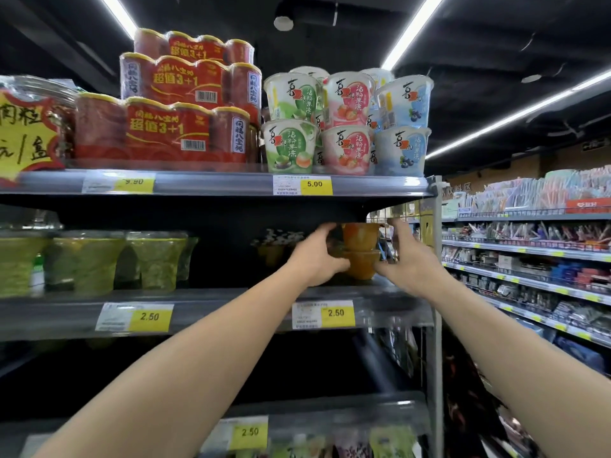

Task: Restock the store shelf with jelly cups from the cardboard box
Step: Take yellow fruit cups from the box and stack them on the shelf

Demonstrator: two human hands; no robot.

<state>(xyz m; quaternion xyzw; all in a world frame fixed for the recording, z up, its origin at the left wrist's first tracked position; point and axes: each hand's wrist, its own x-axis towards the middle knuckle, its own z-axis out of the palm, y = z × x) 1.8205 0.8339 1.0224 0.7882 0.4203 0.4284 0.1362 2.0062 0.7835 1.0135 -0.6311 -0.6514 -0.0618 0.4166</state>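
At the right end of a grey store shelf (pixel 211 312), both bare arms reach up to the middle level. Above it, the top level carries large red shrink-wrapped packs of cans (pixel 172 127) on the left and stacked tubs (pixel 347 123) in green, pink and blue on the right. Green cups (pixel 96 259) stand along the left of the middle level, blurred. Two orange jelly cups (pixel 360 249), one stacked on the other, sit near the right end of that level, just under the shelf above. The left hand (pixel 317 256) curls round the left side of the stack, fingers wrapped at the upper cup. The right hand (pixel 410 256) grips the right side, thumb at the lower cup and fingers raised beside the upper one. Yellow price tags (pixel 337 314) reading 2.50 line the shelf edge below the hands.
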